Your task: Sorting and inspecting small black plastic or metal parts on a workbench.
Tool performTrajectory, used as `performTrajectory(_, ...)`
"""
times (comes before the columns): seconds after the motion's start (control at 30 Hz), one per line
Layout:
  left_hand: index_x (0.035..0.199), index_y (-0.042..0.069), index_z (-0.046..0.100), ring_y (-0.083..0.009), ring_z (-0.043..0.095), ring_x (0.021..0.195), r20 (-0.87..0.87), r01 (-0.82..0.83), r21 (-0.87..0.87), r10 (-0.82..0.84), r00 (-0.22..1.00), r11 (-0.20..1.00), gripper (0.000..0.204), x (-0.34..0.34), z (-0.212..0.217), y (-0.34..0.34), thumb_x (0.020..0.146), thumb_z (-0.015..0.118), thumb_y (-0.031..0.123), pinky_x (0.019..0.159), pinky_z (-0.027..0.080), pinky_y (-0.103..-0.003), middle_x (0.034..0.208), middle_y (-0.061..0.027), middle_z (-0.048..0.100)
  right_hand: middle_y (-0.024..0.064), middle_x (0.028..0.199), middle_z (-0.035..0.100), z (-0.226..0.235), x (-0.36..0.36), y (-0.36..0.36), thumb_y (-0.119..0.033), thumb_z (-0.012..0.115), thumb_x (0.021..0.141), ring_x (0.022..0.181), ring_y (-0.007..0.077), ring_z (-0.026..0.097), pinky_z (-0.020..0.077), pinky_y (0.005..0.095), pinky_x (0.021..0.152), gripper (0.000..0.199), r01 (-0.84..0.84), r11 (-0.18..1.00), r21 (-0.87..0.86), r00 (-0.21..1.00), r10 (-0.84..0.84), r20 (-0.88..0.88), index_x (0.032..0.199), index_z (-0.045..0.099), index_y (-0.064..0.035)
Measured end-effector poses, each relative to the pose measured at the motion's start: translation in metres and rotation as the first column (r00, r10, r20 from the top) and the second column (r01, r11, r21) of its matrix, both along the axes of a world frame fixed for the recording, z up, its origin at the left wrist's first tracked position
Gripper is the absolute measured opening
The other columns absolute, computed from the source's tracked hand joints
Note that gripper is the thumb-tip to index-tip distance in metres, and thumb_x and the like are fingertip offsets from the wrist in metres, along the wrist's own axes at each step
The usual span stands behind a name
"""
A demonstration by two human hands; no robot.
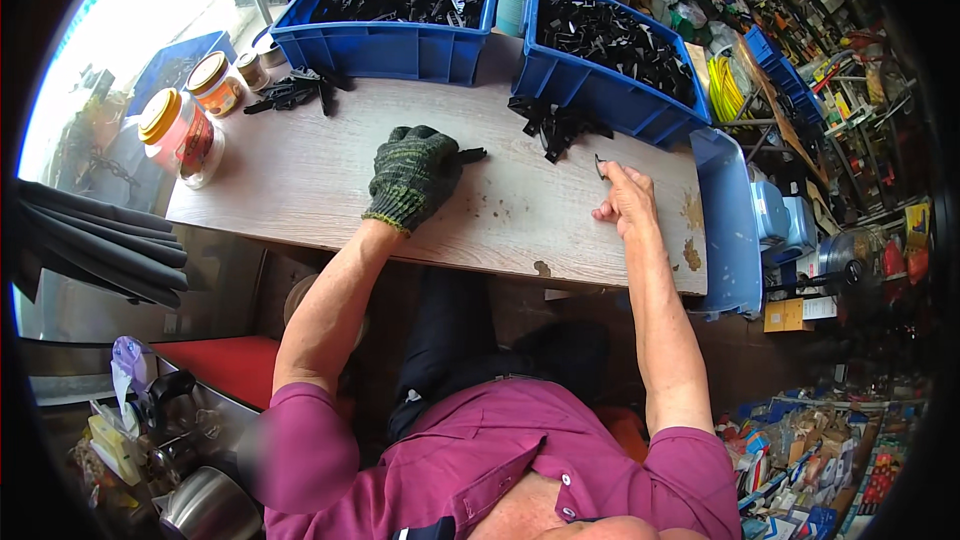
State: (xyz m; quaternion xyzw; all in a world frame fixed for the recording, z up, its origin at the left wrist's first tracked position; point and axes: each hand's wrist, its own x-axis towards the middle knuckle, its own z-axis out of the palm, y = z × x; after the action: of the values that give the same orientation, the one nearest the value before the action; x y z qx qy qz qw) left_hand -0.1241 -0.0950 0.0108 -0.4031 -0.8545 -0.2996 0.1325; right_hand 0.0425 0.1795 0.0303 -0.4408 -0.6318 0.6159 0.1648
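Note:
My left hand (414,176), in a dark knitted glove, rests on the wooden table (300,190) and is closed over a small black plastic part (471,154) whose end sticks out to the right. My bare right hand (625,198) pinches a small thin metal clip (599,166) between its fingertips just above the table. A pile of black plastic parts (556,123) lies right beyond my right hand. Another small pile of black parts (295,90) lies at the table's far left.
Two blue bins (385,48) (590,90) full of black parts stand along the far edge. Two jars with orange lids (180,135) (215,83) stand at the left. A blue tray (728,220) hangs off the right edge. Cluttered shelves line the right side.

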Motion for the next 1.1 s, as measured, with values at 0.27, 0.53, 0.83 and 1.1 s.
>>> performTrajectory(0.27, 0.115, 0.004, 0.069, -0.0326, 0.068, 0.095, 0.322, 0.147, 0.543, -0.367, 0.873, 0.827, 0.029, 0.07, -0.002, 0.037, 0.086, 0.069, 0.002, 0.082, 0.054, -0.039, 0.103, -0.0173, 0.07, -0.0001, 0.045, 0.042, -0.003, 0.014, -0.046, -0.029, 0.072, 0.087, 0.036, 0.0145, 0.047, 0.0542, 0.0368, 0.044, 0.026, -0.402, 0.905, -0.141, 0.909, 0.376, -0.182, 0.087, 0.064, -0.0042)
performTrajectory(0.53, 0.119, 0.003, 0.066, -0.0321, 0.07, 0.096, 0.302, 0.175, 0.548, -0.389, 0.87, 0.818, 0.031, 0.088, -0.016, 0.063, 0.088, 0.065, 0.003, 0.081, 0.055, -0.038, 0.104, -0.0183, 0.071, 0.0002, 0.049, 0.047, -0.022, 0.014, -0.063, -0.037, 0.066, 0.096, 0.038, 0.0101, 0.04, 0.0417, 0.0285, 0.039, 0.038, -0.469, 0.883, 0.027, 0.848, 0.459, -0.266, 0.088, 0.069, 0.0)
performTrajectory(0.83, 0.114, 0.001, 0.067, -0.0182, 0.068, 0.071, 0.653, -0.055, 0.464, -0.3, 0.695, 0.884, 0.031, 0.078, -0.01, 0.065, 0.093, 0.064, 0.024, 0.064, 0.054, -0.032, 0.09, -0.0121, 0.071, -0.0033, 0.053, 0.049, -0.015, 0.015, -0.082, -0.034, 0.07, 0.094, 0.04, 0.0057, 0.037, 0.0314, 0.023, 0.04, 0.035, -0.37, 0.918, 0.143, 0.882, 0.396, -0.256, 0.104, 0.07, -0.0001)
performTrajectory(1.1, 0.119, 0.006, 0.066, -0.0332, 0.065, 0.103, 0.515, -0.125, 0.449, -0.143, 0.845, 0.885, 0.036, 0.081, -0.002, 0.039, 0.091, 0.069, 0.028, 0.093, 0.051, -0.044, 0.106, -0.0159, 0.07, -0.003, 0.047, 0.038, -0.016, 0.016, -0.092, -0.038, 0.063, 0.098, 0.037, 0.0089, 0.036, 0.0373, 0.0267, 0.036, 0.034, -0.319, 0.934, 0.158, 0.875, 0.355, -0.329, 0.085, 0.057, -0.0071)
